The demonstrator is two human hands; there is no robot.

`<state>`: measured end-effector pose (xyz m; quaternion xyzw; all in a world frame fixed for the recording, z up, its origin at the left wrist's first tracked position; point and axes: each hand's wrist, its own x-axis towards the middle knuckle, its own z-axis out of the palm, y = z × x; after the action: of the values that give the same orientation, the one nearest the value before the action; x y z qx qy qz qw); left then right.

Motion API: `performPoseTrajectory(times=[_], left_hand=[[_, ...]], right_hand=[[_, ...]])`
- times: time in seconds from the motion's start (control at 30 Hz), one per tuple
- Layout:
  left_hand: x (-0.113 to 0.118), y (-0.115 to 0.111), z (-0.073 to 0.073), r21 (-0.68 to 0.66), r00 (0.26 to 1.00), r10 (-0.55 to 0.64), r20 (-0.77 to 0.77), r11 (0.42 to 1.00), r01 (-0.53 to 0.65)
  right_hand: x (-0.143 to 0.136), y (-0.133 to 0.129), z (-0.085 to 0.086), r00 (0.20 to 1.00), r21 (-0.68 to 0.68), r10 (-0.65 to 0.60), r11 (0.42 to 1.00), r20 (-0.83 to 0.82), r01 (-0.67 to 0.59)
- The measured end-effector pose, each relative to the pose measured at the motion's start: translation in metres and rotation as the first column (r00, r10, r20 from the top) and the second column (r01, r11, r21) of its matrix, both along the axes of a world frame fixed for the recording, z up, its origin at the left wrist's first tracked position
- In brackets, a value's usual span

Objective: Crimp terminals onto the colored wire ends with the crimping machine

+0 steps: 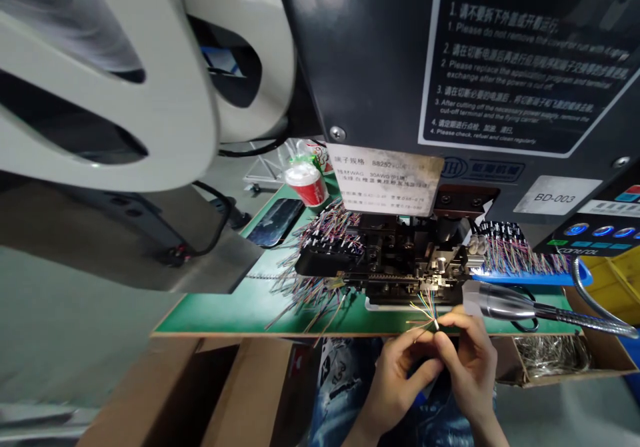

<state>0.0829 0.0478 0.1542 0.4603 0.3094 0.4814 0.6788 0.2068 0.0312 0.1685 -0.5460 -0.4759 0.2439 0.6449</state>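
Observation:
My left hand [403, 373] and my right hand [467, 360] come together at the front edge of the green table. Between their fingertips is a small multi-wire cable [437, 325] with a white sheath end. Its thin coloured wires [427, 305] fan out upward toward the crimping machine's die area [437, 280]. Both hands are closed, thumbs and fingers pinching around the cable's end. Whether any wire touches the die I cannot tell. The rest of the cable is hidden by the hands.
Wire bundles [320, 253] lie left of the die, and more wires [525, 253] sit in a blue tray [537, 278] at right. A flexible lamp [500, 300] reaches in beside my right hand. A phone [277, 222], a red cup [307, 185] and a scrap box [553, 357] are around.

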Motion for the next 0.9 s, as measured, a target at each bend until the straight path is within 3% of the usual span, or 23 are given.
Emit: performPoseTrajectory(times=[0.23,0.33,0.53,0.63,0.73,0.9], left_hand=[[-0.001,-0.001,-0.004,-0.076,0.997,-0.024,-0.075,0.997,0.019],[-0.001,-0.004,-0.007,-0.095,0.999,-0.051,0.003,0.994,0.051],[-0.003,-0.002,0.001,-0.163,0.943,-0.213,0.257,0.952,0.259],[-0.005,0.0,0.006,-0.165,0.937,-0.223,0.269,0.948,0.273],[-0.008,0.001,0.006,-0.154,0.929,-0.249,0.275,0.942,0.298],[-0.012,0.001,0.003,-0.14,0.912,-0.283,0.297,0.932,0.335]], right_hand=[[0.007,-0.001,0.002,0.994,-0.044,0.11,0.993,-0.005,-0.11],[0.013,0.0,0.001,0.98,-0.06,0.184,0.98,-0.069,-0.188],[0.017,0.007,0.0,0.906,0.007,0.332,0.94,-0.263,-0.342],[0.017,0.012,0.008,0.904,-0.04,0.339,0.932,-0.261,-0.361],[0.018,0.018,0.015,0.902,0.016,0.384,0.921,-0.197,-0.388],[0.018,0.019,0.008,0.882,0.029,0.41,0.909,-0.234,-0.415]])
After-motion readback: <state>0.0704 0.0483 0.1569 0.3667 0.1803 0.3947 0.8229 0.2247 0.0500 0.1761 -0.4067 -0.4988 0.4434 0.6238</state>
